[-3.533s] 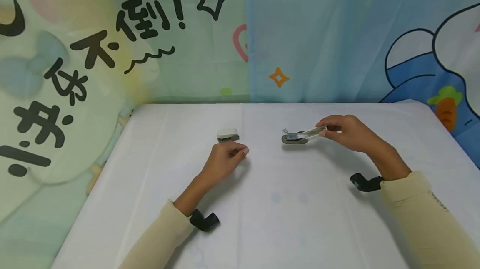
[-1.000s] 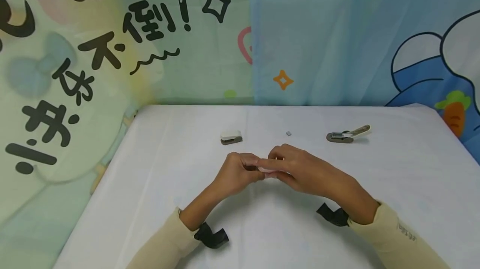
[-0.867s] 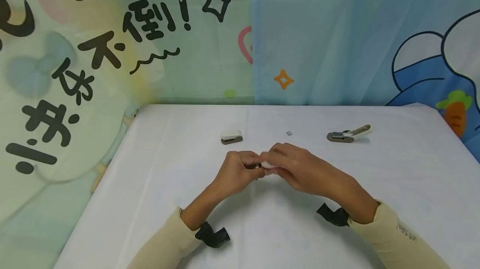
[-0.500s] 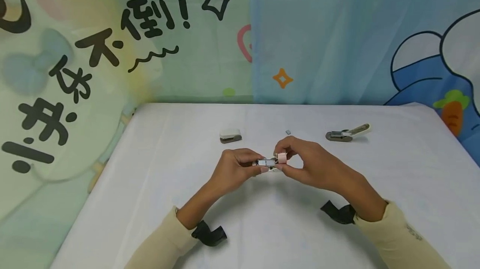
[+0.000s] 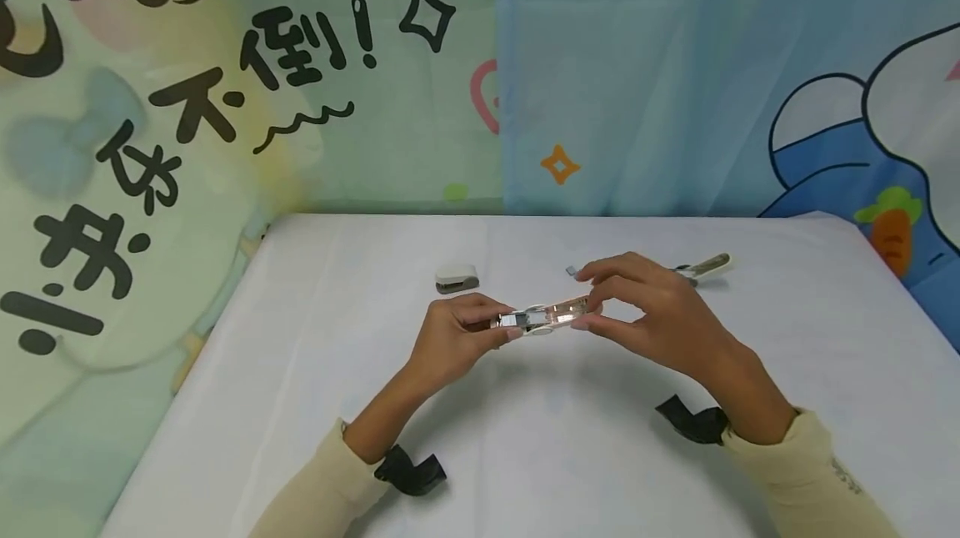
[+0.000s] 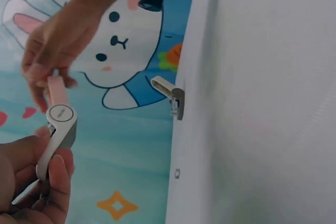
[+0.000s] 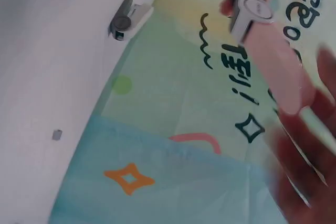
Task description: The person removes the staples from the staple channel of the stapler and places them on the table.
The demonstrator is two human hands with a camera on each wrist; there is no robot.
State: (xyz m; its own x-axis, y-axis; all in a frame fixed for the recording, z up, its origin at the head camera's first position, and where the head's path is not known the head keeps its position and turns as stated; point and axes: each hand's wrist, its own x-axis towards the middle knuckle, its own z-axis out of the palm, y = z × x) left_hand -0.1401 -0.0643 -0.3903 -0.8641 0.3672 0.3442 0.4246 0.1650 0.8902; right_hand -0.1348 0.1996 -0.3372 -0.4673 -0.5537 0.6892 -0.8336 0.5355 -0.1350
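A mini stapler (image 5: pixel 536 319) with a white body and a pink top arm is held up above the table, its arm swung out. My left hand (image 5: pixel 457 339) pinches the body end between thumb and fingers. At the other end my right hand (image 5: pixel 663 313) grips the tip of the pink arm (image 7: pixel 278 66); its fingers are blurred in the right wrist view. Partly hidden behind the right hand, an opened white-and-grey stapler (image 5: pixel 708 266) lies on the table. A small grey piece, seemingly a staple strip (image 6: pixel 177 173), lies near it.
Another white-and-grey stapler (image 5: pixel 457 279), folded closed, sits on the table behind the left hand. The white-covered table (image 5: pixel 345 271) ends at a printed backdrop curtain (image 5: pixel 637 87) at the back.
The white-and-grey stapler that my right hand held earlier now lies on the table. Half a second ago the hands were closer; the right has moved right, swinging out the pink arm.
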